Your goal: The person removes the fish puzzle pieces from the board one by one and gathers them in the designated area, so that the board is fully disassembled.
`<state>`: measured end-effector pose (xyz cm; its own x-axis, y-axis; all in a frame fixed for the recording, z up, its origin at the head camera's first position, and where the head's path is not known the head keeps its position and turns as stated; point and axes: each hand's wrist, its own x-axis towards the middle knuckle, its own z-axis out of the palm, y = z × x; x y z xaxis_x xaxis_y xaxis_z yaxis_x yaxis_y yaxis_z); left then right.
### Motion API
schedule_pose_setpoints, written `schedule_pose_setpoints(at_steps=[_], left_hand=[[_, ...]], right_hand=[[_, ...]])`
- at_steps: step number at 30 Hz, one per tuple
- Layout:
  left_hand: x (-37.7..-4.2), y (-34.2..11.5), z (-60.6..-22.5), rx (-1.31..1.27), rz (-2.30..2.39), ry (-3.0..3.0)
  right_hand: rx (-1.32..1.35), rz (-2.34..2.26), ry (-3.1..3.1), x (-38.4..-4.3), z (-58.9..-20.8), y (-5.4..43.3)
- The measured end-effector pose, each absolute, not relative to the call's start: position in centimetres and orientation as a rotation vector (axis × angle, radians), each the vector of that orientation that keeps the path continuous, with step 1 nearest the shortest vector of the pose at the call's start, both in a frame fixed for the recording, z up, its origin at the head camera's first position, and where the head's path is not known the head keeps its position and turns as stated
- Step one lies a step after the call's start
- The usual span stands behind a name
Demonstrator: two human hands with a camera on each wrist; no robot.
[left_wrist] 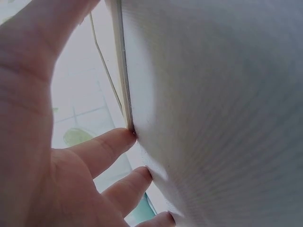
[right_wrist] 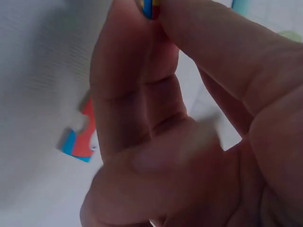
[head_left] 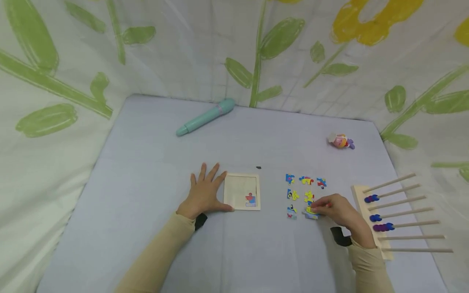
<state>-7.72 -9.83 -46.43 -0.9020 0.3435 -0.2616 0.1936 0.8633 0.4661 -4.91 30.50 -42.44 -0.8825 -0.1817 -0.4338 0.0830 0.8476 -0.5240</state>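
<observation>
My left hand [head_left: 203, 195] lies spread at the left side of a square wooden puzzle tray [head_left: 258, 187]. Its thumb is at the tray's lower edge, while the index fingertip [left_wrist: 125, 136] meets a corner. Inside the tray's lower right sits one pink-and-blue puzzle piece [head_left: 250, 200]. Over the loose pieces to the right, my right hand [head_left: 338, 209] pinches a puzzle piece [right_wrist: 151, 8] between thumb and fingers; only a blue, yellow and red edge shows. Several colourful puzzle pieces [head_left: 292, 194] are laid out in rows beside that hand.
A wooden peg rack [head_left: 360, 197] with blue and purple beads stands at the right, its rods pointing outward. Farther back lie a teal pen-shaped object [head_left: 205, 119] and a small doll figure [head_left: 340, 141]. A tiny dark bit [head_left: 258, 167] is above the tray.
</observation>
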Motion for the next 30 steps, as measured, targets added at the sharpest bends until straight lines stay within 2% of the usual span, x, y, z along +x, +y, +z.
schedule_pose_setpoints(at_steps=[5,10,16,21,30], left_hand=[[-7.6,-9.9,-46.4,0.395,0.613,2.692],[-7.6,-10.0,-46.4,0.407,0.616,2.696],[-7.8,-9.8,-46.3,0.41,0.611,2.695],[-7.9,-9.7,-46.1,0.428,0.633,2.686],[-7.7,-9.8,-46.0,0.401,0.65,2.672]], right_hand=[[0.044,-0.627,2.613,-4.4,-43.5,30.3],[0.138,-0.452,2.727,-4.4,-42.8,28.1],[-0.148,-0.721,2.766,-6.3,-43.0,21.1],[-0.378,-0.682,2.757,-7.0,-44.4,15.7],[-0.36,-0.647,2.749,-7.1,-44.7,13.9]])
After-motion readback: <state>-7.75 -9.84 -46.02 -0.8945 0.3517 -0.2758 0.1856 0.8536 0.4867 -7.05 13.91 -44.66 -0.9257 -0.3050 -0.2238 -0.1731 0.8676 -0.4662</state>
